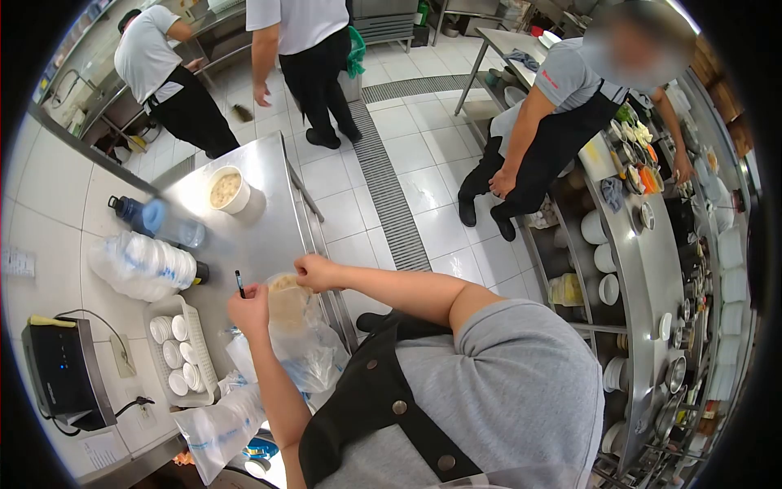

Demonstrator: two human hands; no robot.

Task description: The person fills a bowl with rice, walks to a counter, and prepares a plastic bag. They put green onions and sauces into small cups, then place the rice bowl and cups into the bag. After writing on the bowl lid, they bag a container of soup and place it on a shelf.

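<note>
My left hand and my right hand both pinch the mouth of a clear plastic bag at the near edge of a steel table. Inside the bag's top sits a round tub of beige food. A black pen sticks up from my left hand's fingers. The bag's lower part lies crumpled against my apron.
On the table are a white tub of beige food, a blue bottle, a sleeve of clear cups, and a white tray of small dishes. A black device stands by the wall. Three other people stand on the tiled floor.
</note>
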